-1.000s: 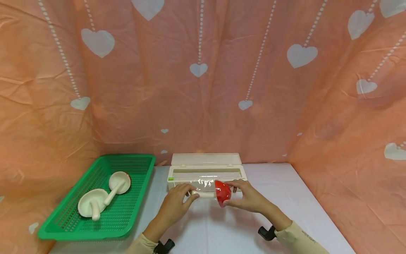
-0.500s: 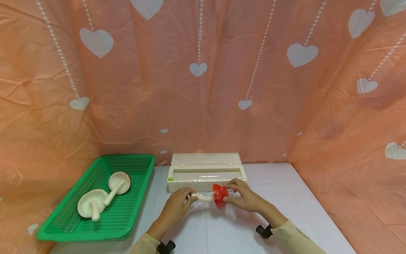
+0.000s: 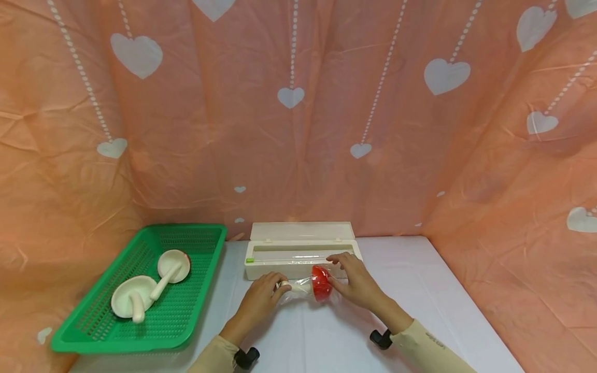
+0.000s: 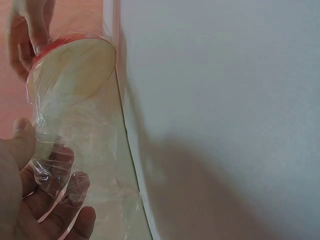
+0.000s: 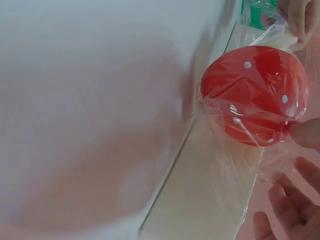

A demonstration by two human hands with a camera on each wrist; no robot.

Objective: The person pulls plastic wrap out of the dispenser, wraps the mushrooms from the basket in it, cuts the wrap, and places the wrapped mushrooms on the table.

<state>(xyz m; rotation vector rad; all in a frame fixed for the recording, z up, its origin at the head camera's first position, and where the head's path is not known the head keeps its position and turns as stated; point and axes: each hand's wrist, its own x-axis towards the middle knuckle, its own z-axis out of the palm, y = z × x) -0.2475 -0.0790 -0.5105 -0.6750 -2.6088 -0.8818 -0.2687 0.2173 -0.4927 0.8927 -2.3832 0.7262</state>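
Looks like the step here is getting film round the ladle, which sits crosswise between both hands, just in front of the open white box. My tip: keep the handle end steady, roll the whole thing slowly and smooth the film over the red dome before tucking the loose edges. Clingy stuff bunches fast, and it's already pretty crinkled along the handle. I can't tell if it's still joined to the roll, so I'd go easy on pulling.

Fingers: the left hand has the handle end pinched, thumb on one side, fingers curled in on the other, with film caught in there too. The right hand is spread wide, thumb against the dome, other fingers apart from it and not gripping the ladle. A light thumb makes sense to me, since that smooth curve could slip if pushed off-centre. Two more ladles lie in the green basket.
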